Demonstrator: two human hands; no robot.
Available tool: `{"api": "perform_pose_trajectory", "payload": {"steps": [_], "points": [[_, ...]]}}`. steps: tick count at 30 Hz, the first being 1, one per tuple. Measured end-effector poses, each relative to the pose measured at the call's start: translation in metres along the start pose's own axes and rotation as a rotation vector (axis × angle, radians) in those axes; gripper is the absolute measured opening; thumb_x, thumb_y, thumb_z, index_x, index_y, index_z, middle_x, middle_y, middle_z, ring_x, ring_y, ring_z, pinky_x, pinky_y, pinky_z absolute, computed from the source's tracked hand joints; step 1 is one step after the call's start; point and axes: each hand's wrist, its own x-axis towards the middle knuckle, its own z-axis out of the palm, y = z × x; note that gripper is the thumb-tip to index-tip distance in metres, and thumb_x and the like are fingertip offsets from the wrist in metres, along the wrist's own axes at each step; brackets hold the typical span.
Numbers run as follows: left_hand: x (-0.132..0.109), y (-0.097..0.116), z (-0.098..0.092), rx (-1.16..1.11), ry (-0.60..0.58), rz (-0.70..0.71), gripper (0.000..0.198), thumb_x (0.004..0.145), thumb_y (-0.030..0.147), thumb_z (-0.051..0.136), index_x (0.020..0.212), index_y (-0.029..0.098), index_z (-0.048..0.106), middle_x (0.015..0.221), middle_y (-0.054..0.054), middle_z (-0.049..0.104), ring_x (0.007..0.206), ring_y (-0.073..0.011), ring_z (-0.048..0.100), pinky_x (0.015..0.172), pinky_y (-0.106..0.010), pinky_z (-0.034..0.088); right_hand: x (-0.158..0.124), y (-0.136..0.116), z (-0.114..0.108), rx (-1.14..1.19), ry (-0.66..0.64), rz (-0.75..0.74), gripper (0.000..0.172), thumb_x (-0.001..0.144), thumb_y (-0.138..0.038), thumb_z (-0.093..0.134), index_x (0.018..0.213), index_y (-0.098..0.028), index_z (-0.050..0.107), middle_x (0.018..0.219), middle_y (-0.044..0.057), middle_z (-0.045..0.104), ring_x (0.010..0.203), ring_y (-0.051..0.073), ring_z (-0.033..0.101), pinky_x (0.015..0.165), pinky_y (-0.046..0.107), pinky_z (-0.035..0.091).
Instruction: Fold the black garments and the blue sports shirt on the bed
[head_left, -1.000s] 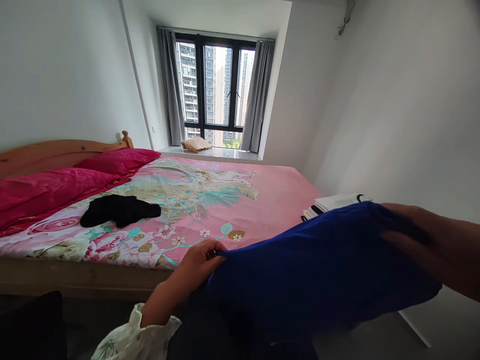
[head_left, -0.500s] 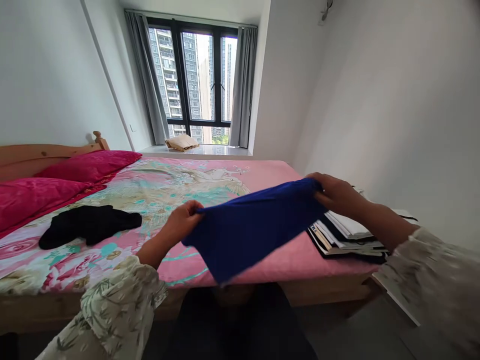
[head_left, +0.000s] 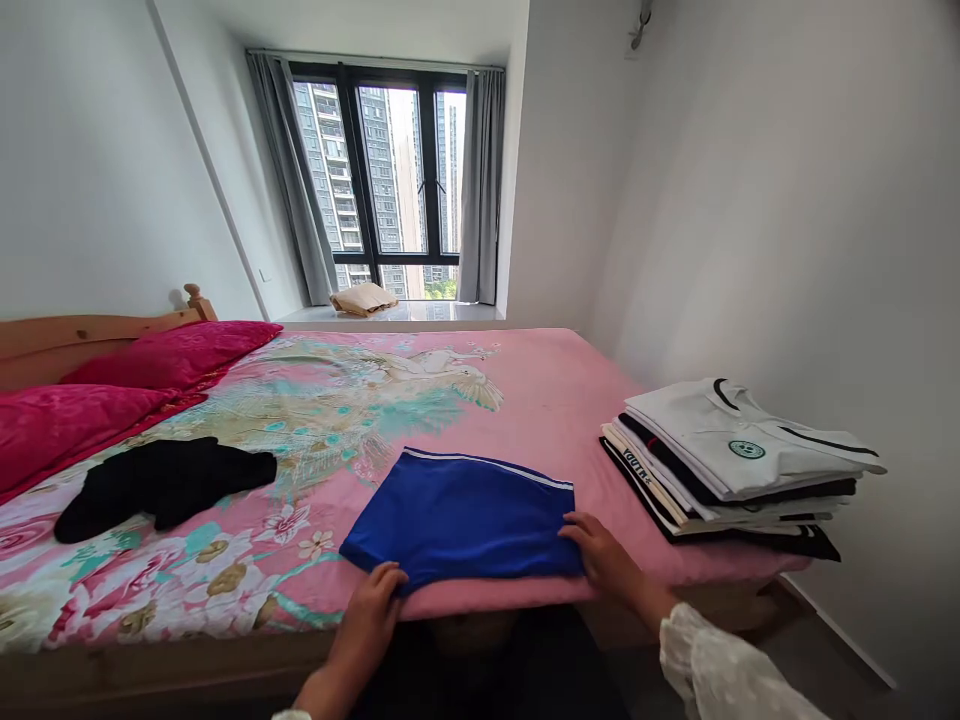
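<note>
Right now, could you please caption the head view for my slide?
Left hand and right hand touch a blue garment lying on the bed.

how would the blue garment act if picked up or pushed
The blue garment would probably droop, since it looks like thin cloth. It seems light, lying nearly flat on the bed. Pushed, it may wrinkle rather than roll, as its surface shows slight ripples.
</note>
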Motion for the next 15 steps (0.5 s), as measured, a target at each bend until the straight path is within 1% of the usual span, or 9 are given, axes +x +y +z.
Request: {"api": "perform_pose_trajectory", "payload": {"steps": [1, 3, 5, 6, 7, 9, 11, 13, 15], "points": [[-0.012, -0.008, 0.01, 0.022, 0.008, 0.0, 0.026, 0.077, 0.016, 0.045, 0.091, 0.024, 0.064, 0.107, -0.005, 0.066, 0.098, -0.0206, 0.063, 0.084, -0.036, 0.053, -0.013, 0.001, 0.008, 0.009, 0.037, 0.055, 0.041, 0.073, -0.012, 0.04, 0.107, -0.02, 0.06, 0.114, 0.011, 0.057, 0.11, 0.023, 0.052, 0.096, 0.041, 0.043], [-0.028, -0.019, 0.021, 0.062, 0.027, 0.012, 0.028, 0.082, 0.023, 0.045, 0.102, 0.025, 0.064, 0.12, -0.006, 0.061, 0.109, -0.0224, 0.059, 0.091, -0.039, 0.05, -0.03, 0.003, 0.016, 0.068, 0.123, 0.291, 0.044, 0.076, -0.019, 0.039, 0.117, -0.018, 0.053, 0.119, 0.013, 0.054, 0.115, 0.023, 0.049, 0.1, 0.04, 0.039], [-0.032, -0.027, 0.024, 0.105, 0.032, 0.03, 0.03, 0.085, 0.025, 0.044, 0.108, 0.026, 0.062, 0.124, -0.006, 0.059, 0.112, -0.0228, 0.057, 0.092, -0.039, 0.05, -0.034, 0.005, 0.015, 0.139, 0.16, 0.56, 0.042, 0.079, -0.029, 0.04, 0.117, -0.017, 0.051, 0.116, 0.013, 0.056, 0.111, 0.022, 0.052, 0.098, 0.037, 0.04], [-0.032, -0.028, 0.024, 0.132, 0.028, 0.041, 0.031, 0.085, 0.024, 0.044, 0.11, 0.027, 0.062, 0.125, -0.006, 0.059, 0.112, -0.0229, 0.057, 0.092, -0.039, 0.05, -0.032, 0.005, 0.014, 0.161, 0.148, 0.657, 0.04, 0.08, -0.036, 0.04, 0.114, -0.018, 0.054, 0.113, 0.012, 0.059, 0.107, 0.023, 0.054, 0.096, 0.036, 0.041], [-0.03, -0.03, 0.023, 0.161, 0.024, 0.048, 0.032, 0.085, 0.023, 0.044, 0.111, 0.027, 0.062, 0.125, -0.006, 0.059, 0.111, -0.023, 0.057, 0.091, -0.039, 0.05, -0.028, 0.005, 0.011, 0.166, 0.117, 0.714, 0.039, 0.081, -0.042, 0.041, 0.107, -0.019, 0.057, 0.107, 0.012, 0.062, 0.102, 0.023, 0.056, 0.094, 0.036, 0.042], [-0.026, -0.031, 0.022, 0.221, 0.015, 0.055, 0.033, 0.083, 0.022, 0.046, 0.112, 0.028, 0.062, 0.123, -0.006, 0.06, 0.109, -0.0238, 0.058, 0.089, -0.04, 0.05, -0.018, 0.005, 0.009, 0.157, 0.049, 0.767, 0.039, 0.079, -0.053, 0.044, 0.085, -0.02, 0.064, 0.09, 0.01, 0.067, 0.092, 0.025, 0.059, 0.09, 0.037, 0.042], [-0.022, -0.031, 0.022, 0.267, 0.004, 0.049, 0.035, 0.081, 0.023, 0.049, 0.114, 0.029, 0.061, 0.12, -0.006, 0.061, 0.107, -0.0242, 0.059, 0.087, -0.039, 0.05, -0.007, 0.005, 0.009, 0.169, -0.016, 0.832, 0.042, 0.075, -0.06, 0.049, 0.064, -0.021, 0.062, 0.071, 0.007, 0.067, 0.083, 0.025, 0.062, 0.084, 0.036, 0.044], [-0.019, -0.031, 0.023, 0.296, -0.005, 0.034, 0.035, 0.081, 0.024, 0.051, 0.114, 0.03, 0.061, 0.117, -0.005, 0.062, 0.105, -0.0238, 0.059, 0.084, -0.038, 0.05, 0.003, 0.006, 0.012, 0.195, -0.057, 0.899, 0.045, 0.07, -0.063, 0.055, 0.053, -0.021, 0.058, 0.058, 0.006, 0.063, 0.074, 0.025, 0.063, 0.078, 0.035, 0.045], [-0.018, -0.03, 0.024, 0.311, -0.012, 0.025, 0.032, 0.082, 0.026, 0.051, 0.112, 0.032, 0.062, 0.115, -0.005, 0.062, 0.104, -0.0234, 0.059, 0.082, -0.037, 0.05, 0.012, 0.006, 0.018, 0.236, -0.059, 0.951, 0.044, 0.067, -0.062, 0.06, 0.051, -0.021, 0.056, 0.054, 0.006, 0.062, 0.072, 0.025, 0.063, 0.073, 0.034, 0.046]]}}
